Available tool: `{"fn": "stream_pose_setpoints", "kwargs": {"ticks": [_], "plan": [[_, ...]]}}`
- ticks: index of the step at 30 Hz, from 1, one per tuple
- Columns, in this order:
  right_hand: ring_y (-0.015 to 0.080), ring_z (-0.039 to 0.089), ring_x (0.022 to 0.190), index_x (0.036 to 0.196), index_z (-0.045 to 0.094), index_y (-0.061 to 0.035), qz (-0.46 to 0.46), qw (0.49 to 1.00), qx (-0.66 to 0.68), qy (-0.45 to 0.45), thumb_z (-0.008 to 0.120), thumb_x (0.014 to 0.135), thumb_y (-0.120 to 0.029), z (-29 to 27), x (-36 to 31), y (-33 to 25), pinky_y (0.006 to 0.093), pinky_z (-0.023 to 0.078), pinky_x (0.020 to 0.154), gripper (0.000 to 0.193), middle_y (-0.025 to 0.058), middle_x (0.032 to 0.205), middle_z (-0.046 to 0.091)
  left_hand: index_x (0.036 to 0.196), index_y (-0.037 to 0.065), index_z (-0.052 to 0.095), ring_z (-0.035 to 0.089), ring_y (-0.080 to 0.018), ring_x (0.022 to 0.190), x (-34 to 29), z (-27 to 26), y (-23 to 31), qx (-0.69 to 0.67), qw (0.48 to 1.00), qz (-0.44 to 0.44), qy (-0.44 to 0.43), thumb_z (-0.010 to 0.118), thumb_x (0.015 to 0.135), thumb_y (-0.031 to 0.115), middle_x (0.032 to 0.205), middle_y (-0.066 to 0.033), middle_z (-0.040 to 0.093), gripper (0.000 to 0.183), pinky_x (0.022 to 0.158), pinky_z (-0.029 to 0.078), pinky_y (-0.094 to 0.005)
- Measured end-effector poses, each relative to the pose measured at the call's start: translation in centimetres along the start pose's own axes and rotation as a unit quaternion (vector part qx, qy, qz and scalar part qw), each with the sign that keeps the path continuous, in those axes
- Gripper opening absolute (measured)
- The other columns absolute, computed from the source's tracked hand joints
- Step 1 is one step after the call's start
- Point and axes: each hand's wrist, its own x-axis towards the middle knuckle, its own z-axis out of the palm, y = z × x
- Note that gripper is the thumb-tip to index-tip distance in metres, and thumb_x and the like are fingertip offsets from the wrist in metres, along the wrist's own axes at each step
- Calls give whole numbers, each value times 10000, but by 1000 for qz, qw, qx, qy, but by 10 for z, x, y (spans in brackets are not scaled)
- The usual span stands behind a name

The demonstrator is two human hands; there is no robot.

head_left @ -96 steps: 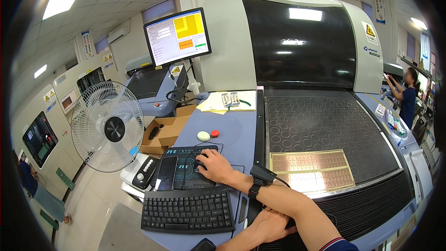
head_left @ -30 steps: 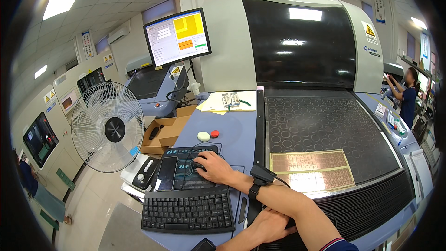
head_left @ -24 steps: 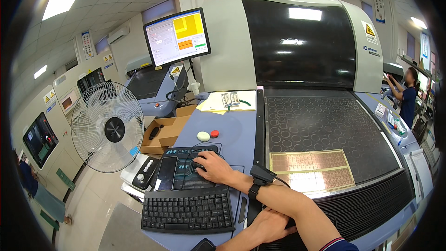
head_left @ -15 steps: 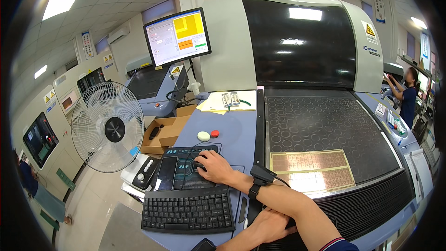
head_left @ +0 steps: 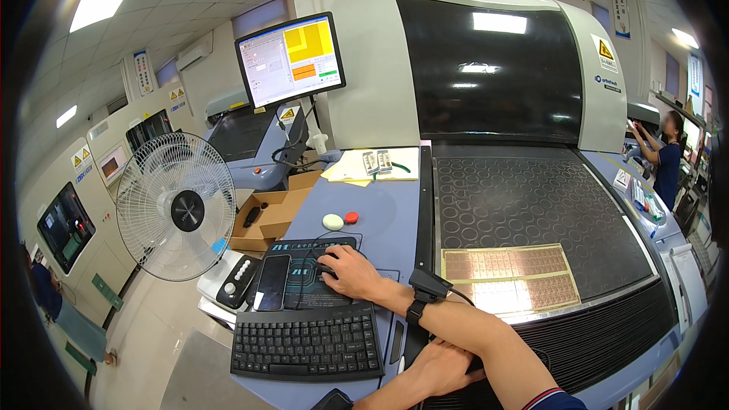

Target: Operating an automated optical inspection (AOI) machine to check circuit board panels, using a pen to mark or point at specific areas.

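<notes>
My right arm reaches across to the left, and my right hand (head_left: 351,273) is curled over a black computer mouse (head_left: 325,267), mostly hidden by the fingers. The mouse is on a black printed mouse pad (head_left: 315,298). A black device is strapped to my right wrist. Beneath that forearm lies my left hand (head_left: 442,368), its fingers mostly hidden by the arm. A black keyboard (head_left: 307,342) sits in front of the pad, and a dark-screened phone (head_left: 272,284) rests on the pad's left side. The tilted monitor (head_left: 290,59) shows yellow and orange graphics.
Copper-coloured panels (head_left: 510,279) lie on the machine's dark, ring-patterned bed (head_left: 524,197). Red and white round buttons (head_left: 351,218) stand on the blue console. A fan (head_left: 176,209) and an open cardboard box (head_left: 285,216) are at left. Another person (head_left: 668,159) works at far right.
</notes>
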Motion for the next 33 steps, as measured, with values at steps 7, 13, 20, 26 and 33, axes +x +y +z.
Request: {"fn": "stream_pose_setpoints", "kwargs": {"ticks": [7,13,20,26,33], "plan": [[388,590,1178,1277,626,16,35,999,-31,22,716,888,-180,1,0,-1,462,497,1034,445,201,1256,622,1354,-72,580,507,-432,1365,1,-3,1,-1,1000,1,-11,564,1021,515,1396,-286,590,675,1192,353,-496],[403,576,1197,1281,580,41,57,998,-4,11,713,878,-174,-3,1,-3,466,483,1049,475,222,1250,616,1350,-71,580,515,-437,1355,1,-7,2,1,1000,-3,-21,560,1021,515,1388,-290,591,672,1189,359,-494],[401,574,1194,1265,578,41,68,998,-7,-12,715,876,-175,-2,1,0,465,483,1051,465,219,1257,611,1341,-78,579,525,-442,1341,1,1,-2,2,1000,3,-2,545,1026,524,1381,-298,591,680,1181,370,-496],[401,583,1177,1243,628,-17,39,999,-16,11,713,880,-179,0,-1,0,473,500,1030,406,215,1270,609,1348,-75,573,524,-438,1345,1,-5,1,6,1000,3,-12,544,1026,531,1380,-297,593,687,1183,368,-494],[403,587,1169,1218,666,-34,30,999,-19,9,714,881,-178,1,-1,2,473,501,1028,370,215,1277,609,1357,-72,573,519,-435,1353,1,-6,2,0,1000,2,-9,562,1020,515,1389,-293,592,677,1187,363,-496]]}}
